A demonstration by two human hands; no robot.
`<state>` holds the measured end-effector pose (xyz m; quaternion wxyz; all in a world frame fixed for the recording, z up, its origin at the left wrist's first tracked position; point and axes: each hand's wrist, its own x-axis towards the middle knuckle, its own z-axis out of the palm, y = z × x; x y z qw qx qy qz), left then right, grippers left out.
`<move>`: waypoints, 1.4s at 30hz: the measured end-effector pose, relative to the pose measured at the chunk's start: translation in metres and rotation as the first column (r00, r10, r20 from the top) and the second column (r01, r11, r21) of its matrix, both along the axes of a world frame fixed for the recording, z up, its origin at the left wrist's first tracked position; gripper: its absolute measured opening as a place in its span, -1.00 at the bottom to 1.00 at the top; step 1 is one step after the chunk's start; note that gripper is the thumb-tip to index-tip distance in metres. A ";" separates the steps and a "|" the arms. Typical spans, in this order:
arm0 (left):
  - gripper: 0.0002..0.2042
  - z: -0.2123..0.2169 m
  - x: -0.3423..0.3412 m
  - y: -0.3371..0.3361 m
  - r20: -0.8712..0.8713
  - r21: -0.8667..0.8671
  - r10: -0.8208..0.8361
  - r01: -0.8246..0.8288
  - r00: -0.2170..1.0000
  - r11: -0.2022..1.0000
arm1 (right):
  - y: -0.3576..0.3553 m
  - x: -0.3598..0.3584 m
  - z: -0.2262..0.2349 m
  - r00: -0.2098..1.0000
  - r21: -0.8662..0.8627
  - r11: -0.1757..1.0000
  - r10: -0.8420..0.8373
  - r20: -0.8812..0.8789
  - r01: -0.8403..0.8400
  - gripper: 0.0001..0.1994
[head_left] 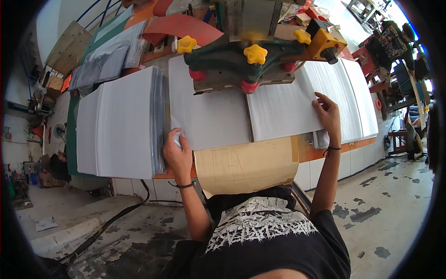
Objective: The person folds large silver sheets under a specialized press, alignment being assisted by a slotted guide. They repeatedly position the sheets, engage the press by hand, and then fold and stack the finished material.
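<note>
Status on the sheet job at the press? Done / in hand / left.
Done: a tall stack of white sheets sits at the person's left, edges squared. In hand: the left hand rests at that stack's near corner, beside the sheet under the green press arm; the right hand lies flat on a white sheet. Left: another stack lies further right. Counts unreadable.

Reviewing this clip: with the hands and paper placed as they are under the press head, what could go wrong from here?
1. The left hand rests at the edge of the tall white sheet stack; a nudge could fan or shift its top sheets.
2. The right hand lies flat on the white sheet that runs under the green clamp frame; if that frame came down, fingers nearby might be pinched.
3. The brown paper overhangs the bench edge and might snag.
</note>
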<state>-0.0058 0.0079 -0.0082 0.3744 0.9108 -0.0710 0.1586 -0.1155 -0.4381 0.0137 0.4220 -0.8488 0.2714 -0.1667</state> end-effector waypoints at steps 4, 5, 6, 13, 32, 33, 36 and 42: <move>-0.83 -0.002 0.000 -0.001 0.040 0.024 -0.008 0.007 0.999 1.000 | -0.001 -0.002 -0.003 1.000 0.030 0.999 -0.011 0.021 0.010 -0.62; -0.83 -0.001 0.000 -0.001 0.033 0.029 -0.005 0.004 0.999 1.000 | -0.001 -0.002 -0.004 1.000 0.030 1.000 -0.010 0.029 0.009 -0.62; -0.83 -0.001 0.000 -0.001 0.040 0.028 -0.008 0.007 0.999 1.000 | 0.000 -0.002 -0.003 1.000 0.026 1.000 -0.015 0.023 0.014 -0.62; -0.84 0.002 0.000 -0.001 -0.016 0.016 0.005 -0.005 1.000 1.000 | 0.003 0.001 -0.004 0.999 0.001 0.999 -0.044 0.018 0.044 -0.63; -0.82 -0.002 0.000 0.001 -0.046 -0.032 0.003 -0.004 0.999 0.999 | 0.005 -0.001 -0.009 0.998 -0.056 0.997 -0.042 0.056 0.046 -0.65; -0.82 -0.001 0.000 0.001 -0.029 -0.022 0.001 -0.002 1.000 1.000 | 0.005 -0.001 -0.008 0.997 -0.053 0.998 -0.042 0.059 0.045 -0.65; -0.81 0.000 0.001 0.000 0.005 0.000 -0.002 0.002 1.000 1.000 | 0.005 -0.002 -0.008 0.997 -0.049 0.998 -0.042 0.067 0.046 -0.66; -0.82 -0.004 0.000 0.000 0.042 -0.009 -0.007 0.007 0.999 1.000 | 0.005 -0.002 -0.010 0.996 -0.043 0.997 -0.061 0.064 0.063 -0.66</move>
